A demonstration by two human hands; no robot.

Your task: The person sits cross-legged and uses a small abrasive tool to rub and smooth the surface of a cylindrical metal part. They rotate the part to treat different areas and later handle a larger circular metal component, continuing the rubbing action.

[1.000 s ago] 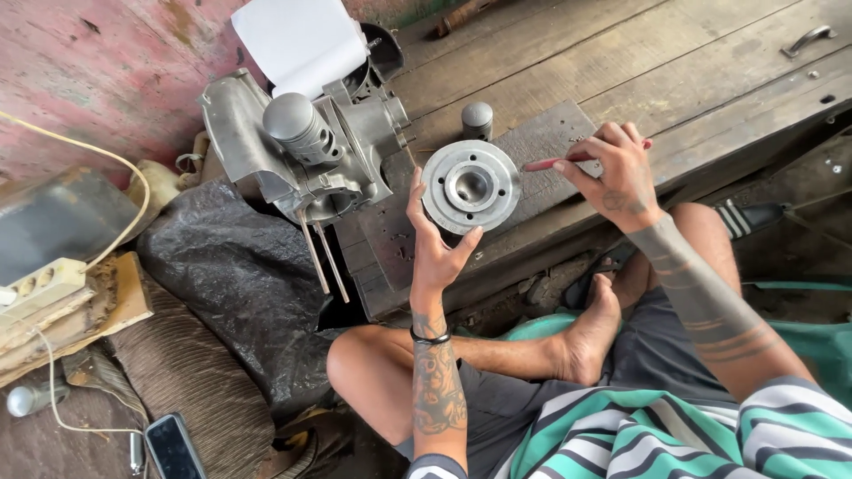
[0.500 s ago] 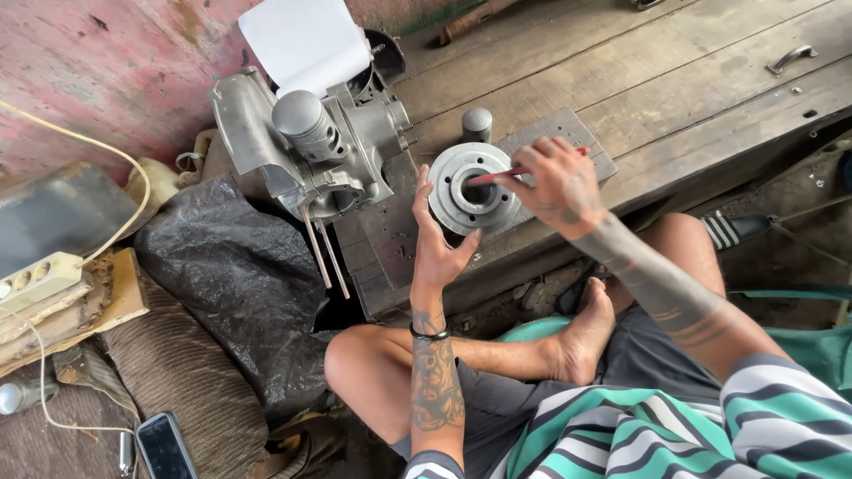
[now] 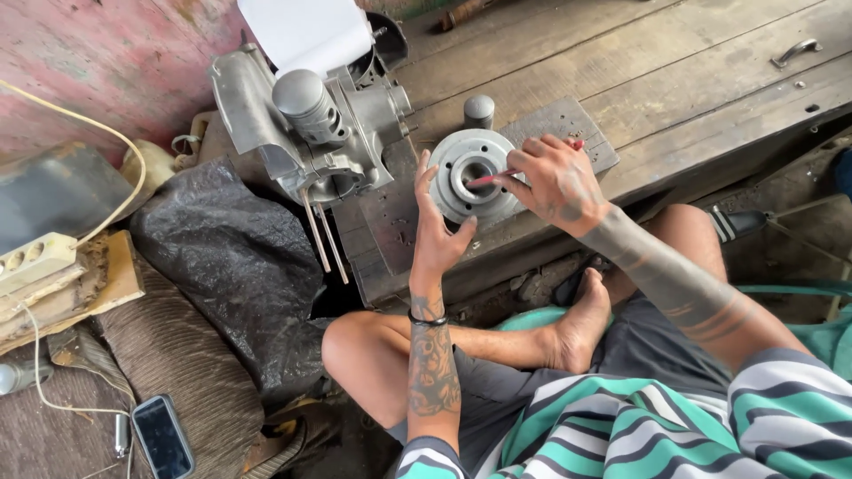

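Left grip: the left hand (image 3: 437, 232) is grasping the round metal disc (image 3: 473, 176) at its left rim, thumb on the near edge, fingers up behind it.
Right grip: the right hand (image 3: 555, 180) is clenched on a thin red tool (image 3: 497, 175), pinched between thumb and fingers, its tip in the disc's centre hole.
Disc: grey, ringed, with a hollow hub and small holes around its face; it is held tilted just above a dark metal plate (image 3: 568, 124).
Plate: lies flat on the wooden surface (image 3: 674, 62), with a short grey cylinder (image 3: 479, 111) standing upright just behind the disc.
Engine block: the grey engine casing (image 3: 302, 124) sits to the left of the disc, at the surface's edge, 2 thin studs pointing down from it and a white sheet (image 3: 306, 31) draped over its top.
Left of that: black plastic sheeting (image 3: 231, 257) on the floor, a white power strip (image 3: 35, 262) with its cord, and a phone (image 3: 162, 435) lying face up.
Person: sits cross-legged, bare foot (image 3: 581, 328) under the right forearm.
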